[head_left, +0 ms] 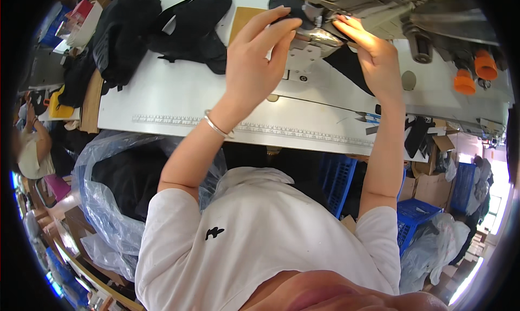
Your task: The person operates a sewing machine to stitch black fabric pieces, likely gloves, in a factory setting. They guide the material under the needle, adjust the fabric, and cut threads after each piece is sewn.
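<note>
Black cloth [348,65] between hands [254,64] [377,63], inside table edge [303,143]

Metal attachment [325,37]: between left fingers [273,33] and right fingers [358,36].
2 cloth heaps [203,37]: on table [179,94], left of left fingers.
Ruler strip [303,132]: along table edge, nearer body than fingers.
Snips [371,117]: on table, nearer body than right fingers.
Crate [420,219]: below, right of fingers.
</note>
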### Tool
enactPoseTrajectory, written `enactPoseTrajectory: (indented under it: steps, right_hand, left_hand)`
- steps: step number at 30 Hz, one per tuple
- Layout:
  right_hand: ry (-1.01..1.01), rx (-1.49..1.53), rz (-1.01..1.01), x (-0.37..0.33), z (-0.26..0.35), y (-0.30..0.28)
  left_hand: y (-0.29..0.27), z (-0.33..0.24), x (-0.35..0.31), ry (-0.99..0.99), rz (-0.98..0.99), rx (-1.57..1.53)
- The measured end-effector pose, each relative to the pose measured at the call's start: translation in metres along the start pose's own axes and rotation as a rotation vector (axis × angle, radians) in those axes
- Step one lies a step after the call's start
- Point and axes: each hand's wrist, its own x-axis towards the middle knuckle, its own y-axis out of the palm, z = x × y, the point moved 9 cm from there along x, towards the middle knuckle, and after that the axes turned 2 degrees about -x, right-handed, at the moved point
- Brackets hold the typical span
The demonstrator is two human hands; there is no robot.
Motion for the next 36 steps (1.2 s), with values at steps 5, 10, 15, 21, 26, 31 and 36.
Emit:
enactPoseTrajectory:
  steps: [5, 10, 15, 21, 26, 31, 36]
  right_hand:
    - [-0.123, -0.069, -0.086, -0.006, 0.009, -0.004]
    - [-0.204, -0.044, -0.252, -0.013, -0.005, 0.003]
    - [-0.177, -0.309, -0.703, -0.048, 0.010, -0.002]
    - [-0.508, 0.172, -0.487, -0.085, 0.149, 0.046]
    - [-0.419, 0.420, -0.428, 0.009, 0.231, 0.016]
    - [-0.096, 0.715, -0.040, 0.033, 0.238, 0.033]
    - [-0.053, 0.605, 0.004, 0.017, 0.233, 0.031]
  left_hand:
    - [0.014, 0.078, -0.062, -0.873, 0.043, -0.441]
    - [0.062, 0.091, -0.044, -1.354, 0.046, -1.040]
    - [0.006, 0.055, 0.022, -0.782, -0.385, -1.659]
    - [-0.099, 0.044, -0.034, -0.598, -0.523, -1.418]
    - [-0.120, 0.018, -0.068, -0.510, -0.499, -1.194]
    - [-0.119, 0.007, -0.090, -0.683, -0.504, -1.316]
    - [-0.116, -0.007, -0.094, -0.765, -0.487, -1.337]
